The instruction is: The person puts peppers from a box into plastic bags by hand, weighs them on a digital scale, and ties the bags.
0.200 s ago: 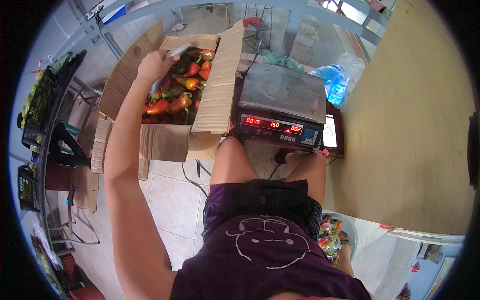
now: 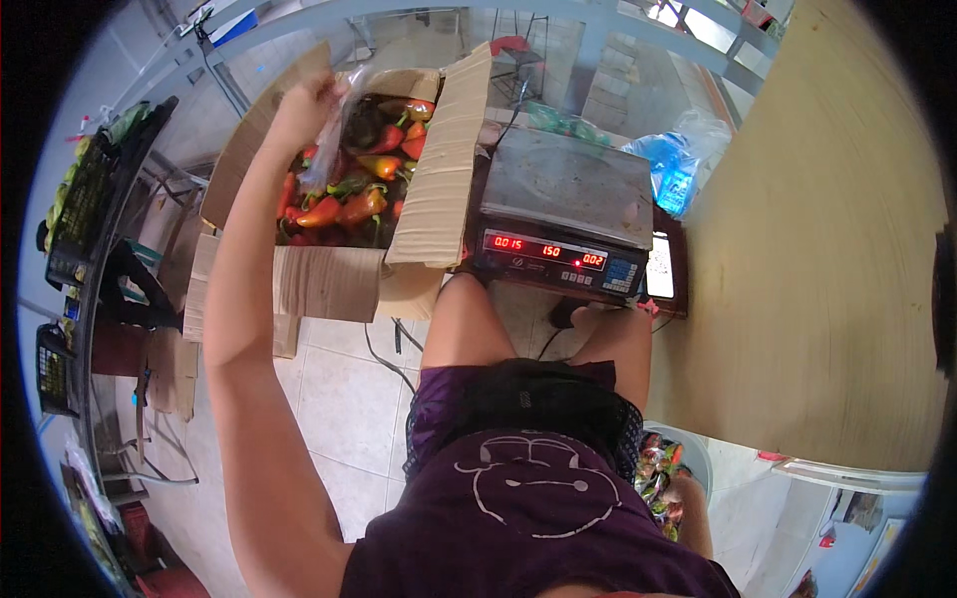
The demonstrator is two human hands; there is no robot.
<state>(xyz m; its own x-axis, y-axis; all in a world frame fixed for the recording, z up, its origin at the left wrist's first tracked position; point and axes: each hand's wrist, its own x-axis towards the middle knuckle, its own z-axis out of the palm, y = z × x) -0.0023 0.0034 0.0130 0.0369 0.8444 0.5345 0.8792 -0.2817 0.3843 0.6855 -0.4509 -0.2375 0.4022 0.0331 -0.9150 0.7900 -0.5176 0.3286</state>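
My left hand [image 2: 307, 108] is closed on a thin clear plastic bag [image 2: 327, 154], which hangs down over the peppers. Below it stands an open cardboard box [image 2: 437, 179] filled with red, orange and dark green peppers [image 2: 361, 204]. At my right side, my right hand [image 2: 688, 490] is low at a grey bucket [image 2: 700, 460]. The bucket holds bagged peppers [image 2: 658, 460]. The fingers of that hand are too unclear to read.
A digital scale [image 2: 563, 189] with a bare metal plate and lit red display stands right of the box. Beside it lie a phone [image 2: 659, 267] and a plastic bag with blue print [image 2: 678, 164]. A wooden panel [image 2: 807, 239] rises at right; crates [image 2: 75, 209] line the far left.
My left hand has lifted slightly up and away over the box, and the plastic bag now hangs more upright. My right forearm shows more beside the bucket.
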